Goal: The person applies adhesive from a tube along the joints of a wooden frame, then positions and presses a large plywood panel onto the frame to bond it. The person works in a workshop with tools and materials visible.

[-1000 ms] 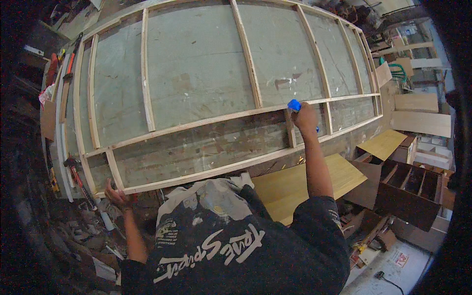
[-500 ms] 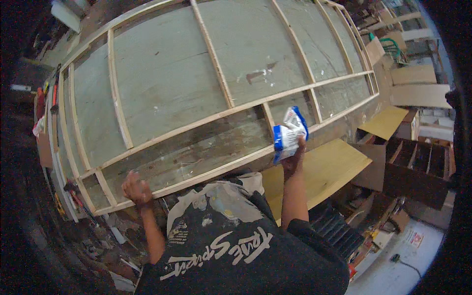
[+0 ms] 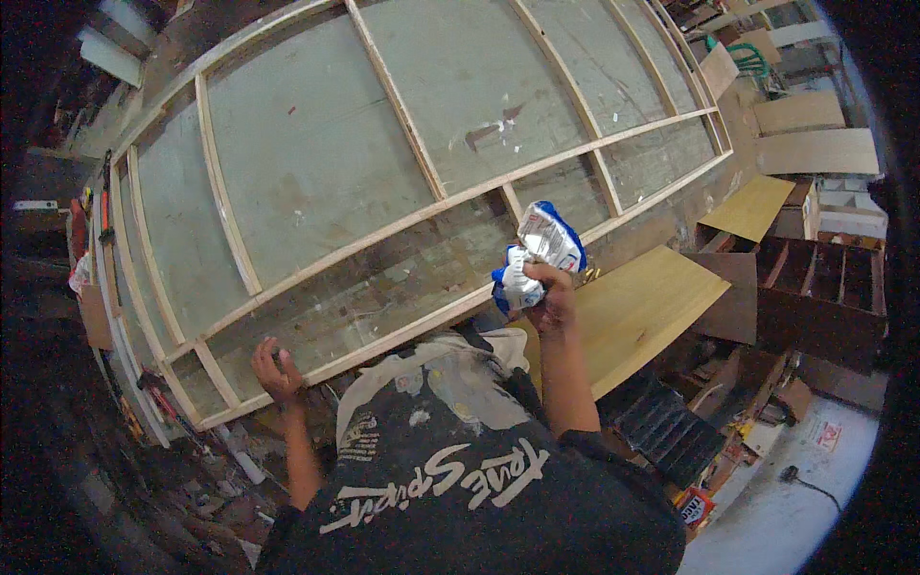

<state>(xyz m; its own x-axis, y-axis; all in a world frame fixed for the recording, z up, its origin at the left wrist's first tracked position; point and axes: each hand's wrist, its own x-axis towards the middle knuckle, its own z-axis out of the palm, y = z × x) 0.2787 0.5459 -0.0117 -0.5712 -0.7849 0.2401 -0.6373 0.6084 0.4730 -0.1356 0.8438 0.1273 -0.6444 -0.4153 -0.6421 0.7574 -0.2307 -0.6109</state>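
My right hand grips a crumpled white and blue plastic packet at its lower end, thumb across it. The packet is held above the near rail of a large wooden frame of pale strips lying over a grey-green surface. Beside the frame's near left corner is my left hand, raised with fingers curled. A small dark spot shows between its thumb and fingers; whether that is an object or shadow is unclear.
A yellowish board lies right of my body. Past it stands a dark open shelf unit, with a black ridged item nearer me. A white surface bears a cord. Tools line the frame's left edge.
My right hand has drawn the packet slightly left and turned it, and the packet is now bunched at its middle. My left hand has shifted slightly right. The view has shifted a little.
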